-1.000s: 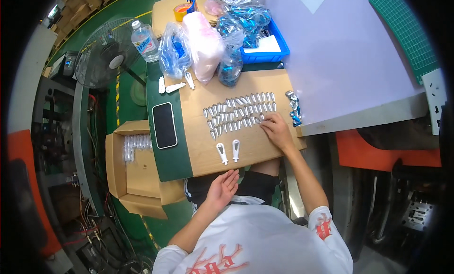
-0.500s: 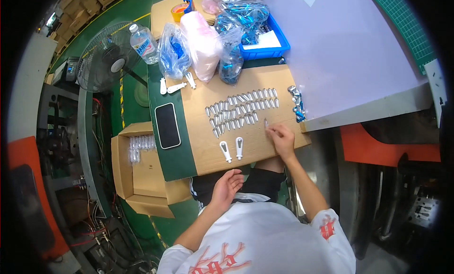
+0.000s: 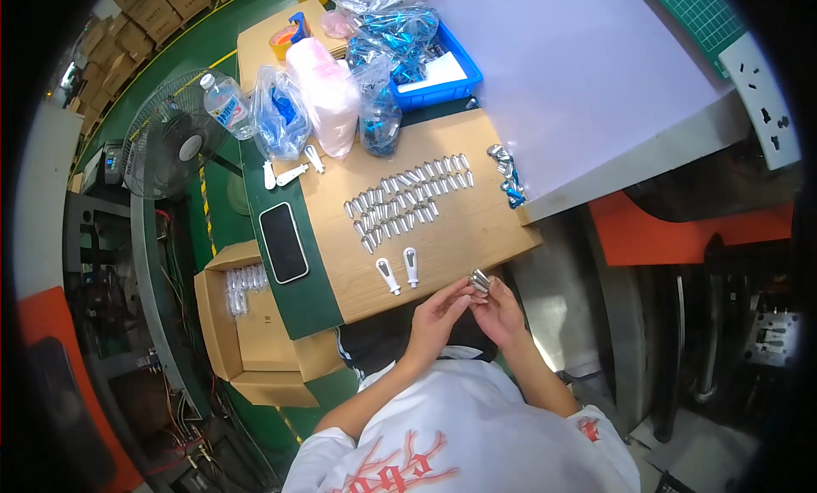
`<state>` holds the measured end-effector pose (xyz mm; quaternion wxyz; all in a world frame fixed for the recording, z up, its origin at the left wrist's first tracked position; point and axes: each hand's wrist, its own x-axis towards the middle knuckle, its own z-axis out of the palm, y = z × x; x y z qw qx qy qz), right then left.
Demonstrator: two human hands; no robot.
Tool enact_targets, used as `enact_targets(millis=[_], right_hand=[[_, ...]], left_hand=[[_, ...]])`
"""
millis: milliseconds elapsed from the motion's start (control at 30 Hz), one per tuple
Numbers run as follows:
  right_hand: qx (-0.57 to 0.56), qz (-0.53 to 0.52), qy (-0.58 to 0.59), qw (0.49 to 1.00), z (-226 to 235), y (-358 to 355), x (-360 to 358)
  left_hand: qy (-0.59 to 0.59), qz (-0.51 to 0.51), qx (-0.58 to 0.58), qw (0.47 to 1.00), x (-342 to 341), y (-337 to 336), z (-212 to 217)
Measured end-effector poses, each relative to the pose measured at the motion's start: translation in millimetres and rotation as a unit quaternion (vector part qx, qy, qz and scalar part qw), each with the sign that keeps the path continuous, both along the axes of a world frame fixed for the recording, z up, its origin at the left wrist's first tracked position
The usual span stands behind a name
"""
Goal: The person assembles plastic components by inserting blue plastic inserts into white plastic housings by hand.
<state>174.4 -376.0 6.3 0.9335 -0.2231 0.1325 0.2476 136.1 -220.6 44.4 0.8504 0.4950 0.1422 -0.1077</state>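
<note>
In front of my white shirt (image 3: 485, 425), my right hand (image 3: 500, 314) is clamped on a few silver pieces (image 3: 480, 279); my left hand (image 3: 432, 323) meets it, whether gripping too I can't tell; beyond, two white handles (image 3: 412, 273) lie on cardboard (image 3: 477, 229), then silver parts (image 3: 411, 199) in rows
</note>
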Motion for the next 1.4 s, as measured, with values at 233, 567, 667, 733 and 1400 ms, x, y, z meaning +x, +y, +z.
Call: enact_targets(millis=[233, 567, 667, 733, 1400], right_hand=[[0.019, 0.029, 0.026, 0.999, 2, 3, -6], [0.007, 0.027, 0.012, 1.000, 9, 8, -8], [0.070, 0.024, 0.023, 0.997, 2, 8, -14], [0.094, 0.019, 0.050, 0.994, -2, 5, -16], [0.068, -0.019, 0.018, 0.997, 24, 14, -22]], left_hand=[[-0.014, 0.029, -0.014, 0.999, -4, 3, -3], [-0.079, 0.004, 0.066, 0.995, -10, -3, -2], [-0.127, -0.005, 0.169, 0.977, -8, -4, 3], [-0.169, -0.002, 0.276, 0.946, -7, -3, 12], [-0.102, -0.011, 0.073, 0.992, -9, 0, -7]])
